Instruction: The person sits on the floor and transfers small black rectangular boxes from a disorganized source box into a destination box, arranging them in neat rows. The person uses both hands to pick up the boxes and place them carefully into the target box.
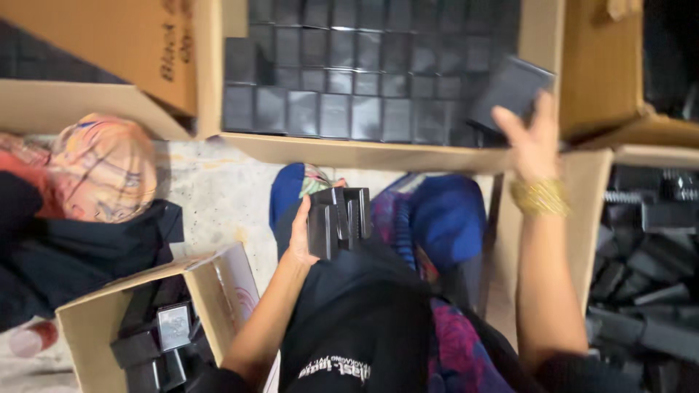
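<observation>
Seen from above, a seated person works among cardboard cartons on a pale stone floor (pixel 211 196). Nearest the camera, a black garment (pixel 357 320) with a white printed patch covers the lap, over purple and blue patterned cloth. At the lower left, a small open carton (pixel 95 327) holds a loose jumble of glossy black boxes.

The left hand (pixel 302 233) is closed around a short stack of black boxes (pixel 338 220), held upright just above the lap, fingers wrapped round the stack's left side. The right hand (pixel 531 138), a gold bangle (pixel 540 196) at its wrist, reaches well forward, thumb spread; it grips a single black box (pixel 513 87), tilted, at the right end of the large carton's near edge.

That large carton (pixel 364 153) lies open across the top of the scene, and its near wall stands between the lap and the rows of black boxes (pixel 342 80) packed tightly inside, edge to edge. The tilted box overlaps the right end of the front row.

At the far right, another carton (pixel 593 218) holds a heap of flat black pieces, blurred. At the left edge, another person in a patterned head covering (pixel 102 167) and dark clothing sits beside a further carton flap (pixel 109 51). The picture is motion-blurred, so finer detail is lost.
</observation>
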`<state>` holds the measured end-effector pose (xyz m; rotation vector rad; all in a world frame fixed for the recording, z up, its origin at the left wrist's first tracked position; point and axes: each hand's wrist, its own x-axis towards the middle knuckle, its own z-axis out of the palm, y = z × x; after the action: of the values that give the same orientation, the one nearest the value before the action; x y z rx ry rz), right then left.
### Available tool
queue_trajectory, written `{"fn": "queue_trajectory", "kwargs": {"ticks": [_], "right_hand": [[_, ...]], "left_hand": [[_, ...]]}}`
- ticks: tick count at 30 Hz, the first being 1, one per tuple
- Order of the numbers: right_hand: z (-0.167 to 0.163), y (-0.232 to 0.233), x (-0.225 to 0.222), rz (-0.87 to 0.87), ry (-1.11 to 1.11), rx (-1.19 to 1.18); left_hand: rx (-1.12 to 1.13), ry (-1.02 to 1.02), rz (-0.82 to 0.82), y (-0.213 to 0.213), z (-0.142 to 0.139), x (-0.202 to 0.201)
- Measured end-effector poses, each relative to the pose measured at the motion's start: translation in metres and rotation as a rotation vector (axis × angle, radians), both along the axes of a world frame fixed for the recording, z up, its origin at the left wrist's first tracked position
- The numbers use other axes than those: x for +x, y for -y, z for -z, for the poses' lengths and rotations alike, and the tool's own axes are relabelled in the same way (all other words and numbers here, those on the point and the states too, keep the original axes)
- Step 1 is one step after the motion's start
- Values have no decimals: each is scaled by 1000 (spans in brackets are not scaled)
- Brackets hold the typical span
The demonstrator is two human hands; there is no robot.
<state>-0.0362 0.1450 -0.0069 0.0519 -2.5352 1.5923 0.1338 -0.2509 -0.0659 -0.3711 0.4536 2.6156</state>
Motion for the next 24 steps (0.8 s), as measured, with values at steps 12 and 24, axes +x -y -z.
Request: {"fn": "queue_trajectory", "kwargs": {"ticks": [12, 24], "right_hand": [[77, 392, -209, -258, 842, -22], [-2, 397, -84, -960, 610, -169]], "left_hand": [[-102, 61, -440, 129, -30, 1], [-23, -82, -579, 166, -25, -98]]}}
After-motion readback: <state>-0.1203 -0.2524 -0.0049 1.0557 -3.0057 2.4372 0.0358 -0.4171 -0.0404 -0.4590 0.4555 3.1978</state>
